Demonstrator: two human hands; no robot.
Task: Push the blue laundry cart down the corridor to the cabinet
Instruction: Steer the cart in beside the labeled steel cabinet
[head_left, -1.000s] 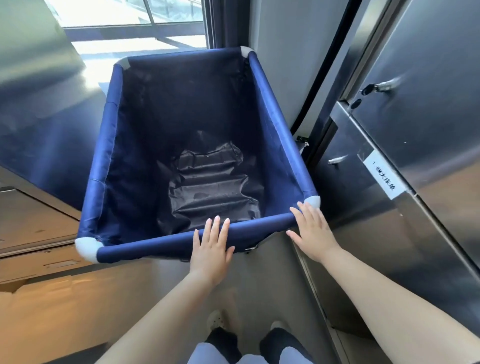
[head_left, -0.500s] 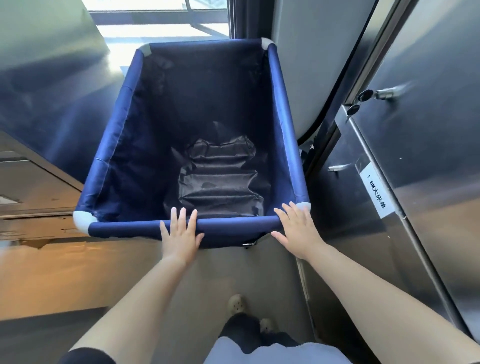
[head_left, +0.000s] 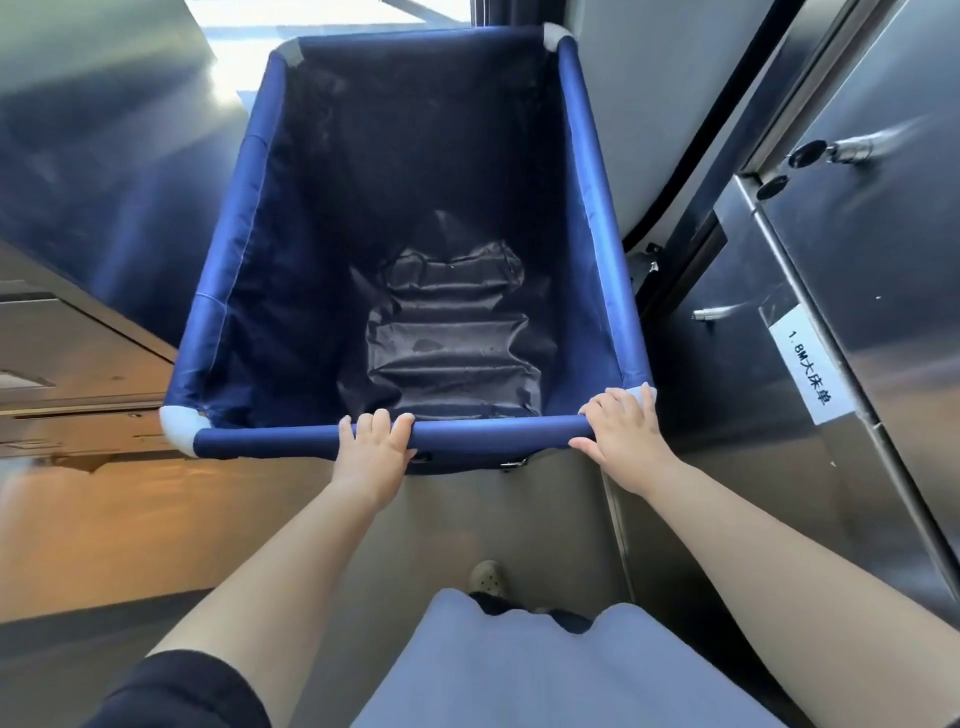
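The blue laundry cart (head_left: 597, 171) fills the middle of the head view, a deep fabric bin with white corner pieces and only a crumpled dark liner (head_left: 452, 338) at its bottom. My left hand (head_left: 371, 452) curls over the near rail at its middle. At the near right corner my right hand (head_left: 626, 441) grips the same rail. The steel cabinet (head_left: 852, 291) stands close on the right, its door bearing a white label (head_left: 805, 364).
A keyed lock (head_left: 831, 153) and a small handle (head_left: 711, 313) stick out of the cabinet doors. Steel panels (head_left: 88, 156) line the left wall beside the cart. A bright window (head_left: 332, 13) lies beyond the cart. My shoe (head_left: 485, 578) shows on the grey floor.
The cart has straightened and rolled forward along the cabinet. Both hands went from resting flat on the near rail to curling over it, and the cabinet label has come nearer.
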